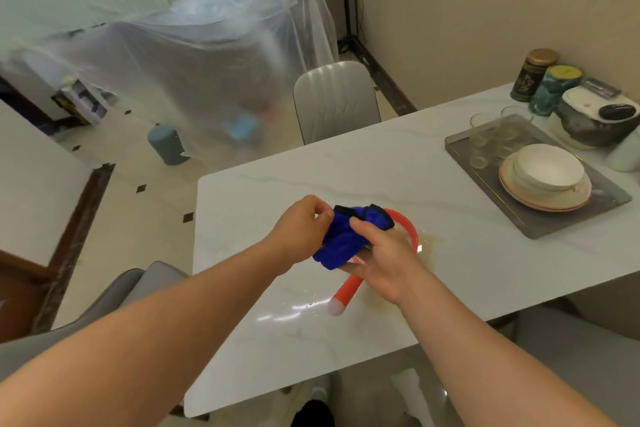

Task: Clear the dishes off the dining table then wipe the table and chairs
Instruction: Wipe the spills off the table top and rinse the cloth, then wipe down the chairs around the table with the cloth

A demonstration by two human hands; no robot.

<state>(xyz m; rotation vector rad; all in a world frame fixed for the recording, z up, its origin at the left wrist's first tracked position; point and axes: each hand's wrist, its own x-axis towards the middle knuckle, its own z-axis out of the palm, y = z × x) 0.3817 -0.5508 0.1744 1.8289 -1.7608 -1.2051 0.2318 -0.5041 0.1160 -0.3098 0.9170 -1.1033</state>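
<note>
A bunched blue cloth [346, 236] with a black edge is held over the white marble dining table [467, 263]. My left hand [301, 229] pinches its left edge and my right hand [384, 256] grips it from the right and below. Under the cloth lies a red-rimmed ladle or strainer [349, 291] with a red handle and white tip. A yellowish wet spill [433, 241] spreads on the table beside it. A grey tray [588, 198] at the right carries stacked plates with a white bowl [547, 173] and several glasses [485, 139].
Tins and a covered pot [595, 118] stand at the table's far right corner. A grey chair [336, 97] sits at the far side, another grey chair [135, 284] at my near left. Plastic sheeting [194, 62] covers furniture behind, with a small grey bin [166, 144] on the floor.
</note>
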